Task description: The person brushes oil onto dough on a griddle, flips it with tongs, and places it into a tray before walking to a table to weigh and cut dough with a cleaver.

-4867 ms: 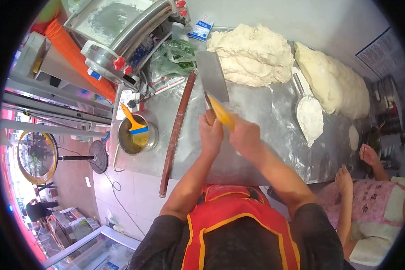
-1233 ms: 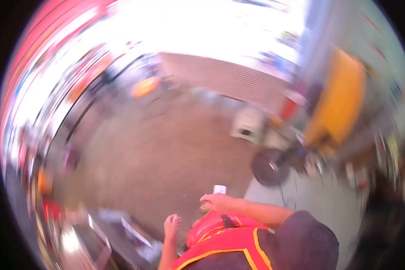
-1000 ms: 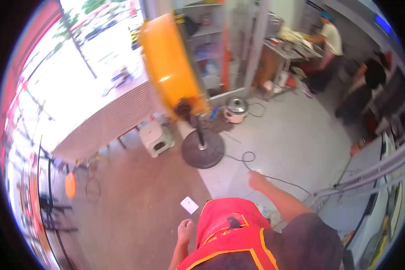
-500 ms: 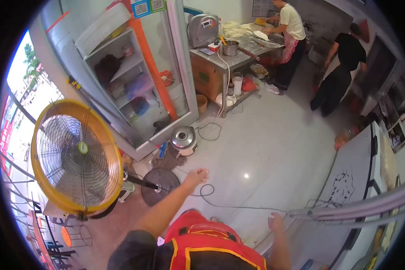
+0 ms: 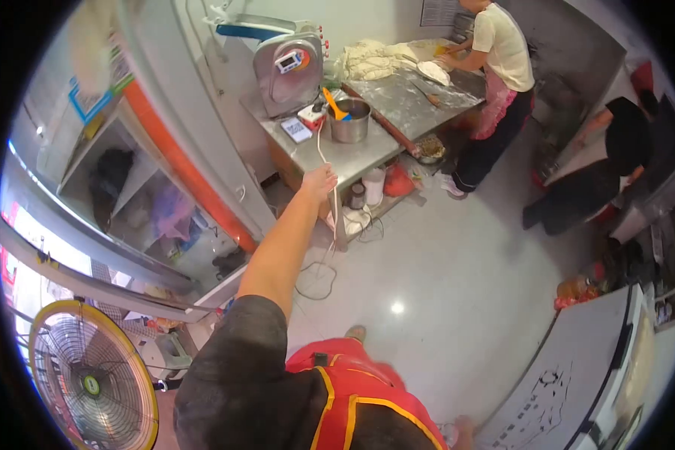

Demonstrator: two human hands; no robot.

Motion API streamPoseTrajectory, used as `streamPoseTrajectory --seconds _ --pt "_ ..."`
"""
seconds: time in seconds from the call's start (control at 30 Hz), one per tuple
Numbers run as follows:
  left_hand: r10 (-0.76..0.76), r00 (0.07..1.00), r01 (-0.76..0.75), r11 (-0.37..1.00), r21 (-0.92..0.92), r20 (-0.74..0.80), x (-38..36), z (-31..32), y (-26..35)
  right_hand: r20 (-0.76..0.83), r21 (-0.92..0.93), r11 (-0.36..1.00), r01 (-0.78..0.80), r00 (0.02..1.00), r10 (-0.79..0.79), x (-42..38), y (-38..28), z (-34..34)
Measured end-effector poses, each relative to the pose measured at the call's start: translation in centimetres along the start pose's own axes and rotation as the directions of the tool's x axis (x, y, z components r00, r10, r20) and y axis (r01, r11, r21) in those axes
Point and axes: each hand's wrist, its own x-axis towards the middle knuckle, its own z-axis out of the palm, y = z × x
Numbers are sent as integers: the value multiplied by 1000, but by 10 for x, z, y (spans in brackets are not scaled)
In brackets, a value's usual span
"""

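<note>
My left hand (image 5: 319,181) is stretched forward with its fingers curled in, at the near edge of the metal table (image 5: 382,160). In the head view it overlaps a white cable (image 5: 321,144) that hangs over that edge, and nothing shows in the fingers. On the table just beyond are a steel pot (image 5: 350,124) with an orange-handled brush (image 5: 334,103) in it, a power strip (image 5: 310,115) and a QR-code card (image 5: 296,130). My right hand (image 5: 465,432) hangs low near the bottom edge, small and blurred, its fingers indistinct, beside the white chest freezer (image 5: 555,375).
A person (image 5: 506,45) works at large dough (image 5: 375,60) on the table. Another person (image 5: 615,150) bends at the right. A glass-door cabinet (image 5: 180,142) and yellow fan (image 5: 90,382) stand left. Dark cord (image 5: 316,289) lies on the floor (image 5: 427,262).
I have moved forward towards the metal table; the fan and cabinet have shifted left and down in view. My left hand has come up to the table edge, and my right hand has dropped lower.
</note>
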Motion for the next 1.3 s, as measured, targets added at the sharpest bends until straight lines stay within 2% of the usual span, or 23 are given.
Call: streamPoseTrajectory --seconds 0.23,0.3,0.37,0.4,0.43,0.47,0.5,0.53,0.57,0.67,0.7,0.73,0.8,0.83,0.87,0.9,0.93,0.97,1.03,1.07,1.1,1.2,1.3 --pt "-76 956 94 994 51 -283 171 69 25 298 166 981 -97 953 44 152 -87 -54" --pt "-76 946 93 995 42 -314 182 85 35 355 122 992 -20 934 -25 229 -117 -72" --pt "-64 940 100 991 91 -336 214 92 36 415 -53 970 237 889 -194 326 -149 -101" --pt "-65 937 130 977 167 -344 231 86 35 475 -253 829 499 811 -343 379 -169 -118" --pt "-77 932 171 955 241 -354 239 78 35 652 -582 284 762 646 -398 421 -210 -142" --pt "-80 926 182 951 249 -370 240 76 36 458 -318 650 690 712 -532 449 -256 -168" --pt "-81 920 188 949 253 -383 240 78 35 235 71 839 540 808 -540 475 -305 -195" --pt "-80 916 192 947 256 -393 238 83 35 46 488 800 349 905 -423 495 -362 -222" --pt "-38 903 146 965 220 -429 233 88 34 64 416 805 422 870 -489 506 -416 -255" --pt "-46 843 198 953 230 -535 205 100 36 15 607 659 445 822 -569 481 -556 -306" --pt "191 918 74 776 626 -346 188 88 30 31 563 634 530 753 -657 484 -580 -312" --pt "137 911 102 839 535 -388 178 79 27 48 521 596 611 676 -735 487 -594 -315" --pt "22 883 141 940 311 -468 127 77 40 230 373 728 576 703 -673 498 -611 -293" --pt "342 923 -176 783 597 -177 101 55 25 321 284 766 577 695 -643 503 -623 -279" --pt "447 885 -223 651 726 -129 63 50 30 421 195 810 553 699 -579 498 -633 -268" --pt "434 872 -160 690 705 -227 23 53 38 513 92 836 540 694 -505 494 -635 -252" --pt "417 850 -103 731 675 -322 -17 58 46 544 120 621 775 472 -694 512 -630 -221" --pt "256 817 -19 907 420 -517 -55 56 44 570 171 346 923 194 -798 533 -624 -190" --pt "326 814 -13 838 546 -481 -137 30 19 722 92 348 933 178 -668 511 -641 -152" --pt "287 805 29 855 518 -519 -180 20 7 794 145 610 779 275 -541 482 -658 -141" --pt "104 775 96 956 277 -624 -228 17 -3 861 124 826 550 355 -365 454 -670 -129" --pt "199 628 60 952 301 -753 -359 -18 -82 912 -52 432 900 220 -347 363 -681 -54" --pt "60 447 121 984 127 -892 -485 -50 -160 937 -131 -27 991 115 -331 287 -665 20"
